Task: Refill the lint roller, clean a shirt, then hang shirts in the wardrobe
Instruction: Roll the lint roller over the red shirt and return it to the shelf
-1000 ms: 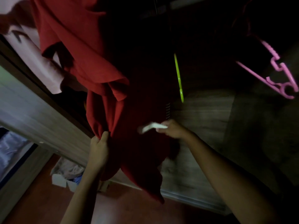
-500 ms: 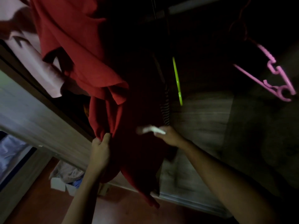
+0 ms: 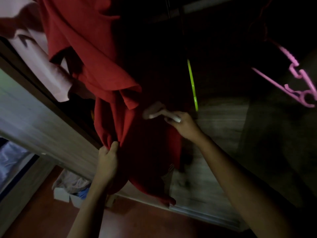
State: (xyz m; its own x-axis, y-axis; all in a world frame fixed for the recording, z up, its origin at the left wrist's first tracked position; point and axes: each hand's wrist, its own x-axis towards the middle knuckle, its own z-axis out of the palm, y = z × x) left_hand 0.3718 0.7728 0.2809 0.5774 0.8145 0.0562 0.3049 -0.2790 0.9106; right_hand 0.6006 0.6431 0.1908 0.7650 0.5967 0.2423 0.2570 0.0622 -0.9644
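Note:
A red shirt (image 3: 96, 54) hangs in the dim wardrobe opening and drapes down the middle of the view. My left hand (image 3: 108, 157) pinches a bunched fold of its lower left part. My right hand (image 3: 182, 122) grips the white handle of the lint roller (image 3: 156, 112), whose pale roll rests against the shirt's dark shaded front. The shirt's hem dangles near the floor.
A pale pink garment (image 3: 42, 66) hangs left of the red shirt. A green hanger (image 3: 193, 85) and a pink hanger (image 3: 298, 79) hang in the dark wardrobe. The wooden wardrobe frame (image 3: 34, 114) runs diagonally at left. A white box of clothes (image 3: 68, 191) sits on the reddish floor.
My right hand moved the lint roller up along the shirt front. My left hand kept its pinch on the fold, and the hem swung a little.

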